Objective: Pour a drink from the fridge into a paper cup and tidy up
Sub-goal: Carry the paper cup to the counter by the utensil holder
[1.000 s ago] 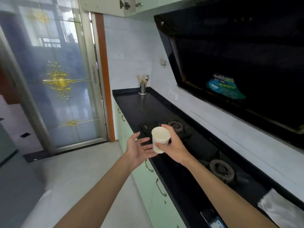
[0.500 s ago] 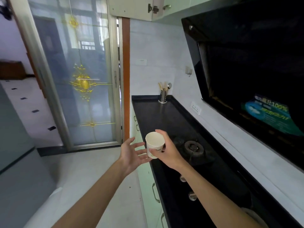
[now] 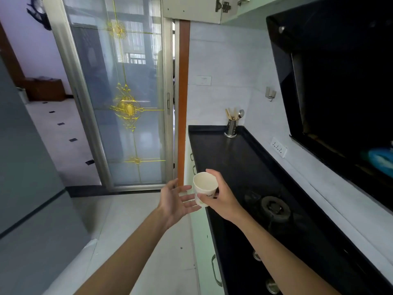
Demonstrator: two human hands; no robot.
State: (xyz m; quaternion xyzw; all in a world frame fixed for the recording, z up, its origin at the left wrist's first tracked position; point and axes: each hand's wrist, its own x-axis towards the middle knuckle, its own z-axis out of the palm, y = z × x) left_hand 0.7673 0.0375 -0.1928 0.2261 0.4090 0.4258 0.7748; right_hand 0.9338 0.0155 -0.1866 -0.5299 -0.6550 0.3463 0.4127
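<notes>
My right hand (image 3: pixel 221 199) holds a white paper cup (image 3: pixel 204 187) upright by its side, at the front edge of the black countertop (image 3: pixel 214 150). The cup looks empty inside. My left hand (image 3: pixel 174 201) is open, palm up, just left of the cup with its fingertips close to the cup's base. A tall grey fridge (image 3: pixel 27 177) fills the left edge of the view, doors closed. No drink container is in sight.
A gas burner (image 3: pixel 275 208) sits in the countertop right of my right hand. A steel utensil holder (image 3: pixel 231 127) stands at the counter's far end. A black range hood (image 3: pixel 340 81) hangs at right. A glass sliding door (image 3: pixel 125 99) lies ahead.
My view has swung left, bringing the fridge and hallway into sight. Both hands keep their pose, with the cup now over the counter's front edge rather than over the burner.
</notes>
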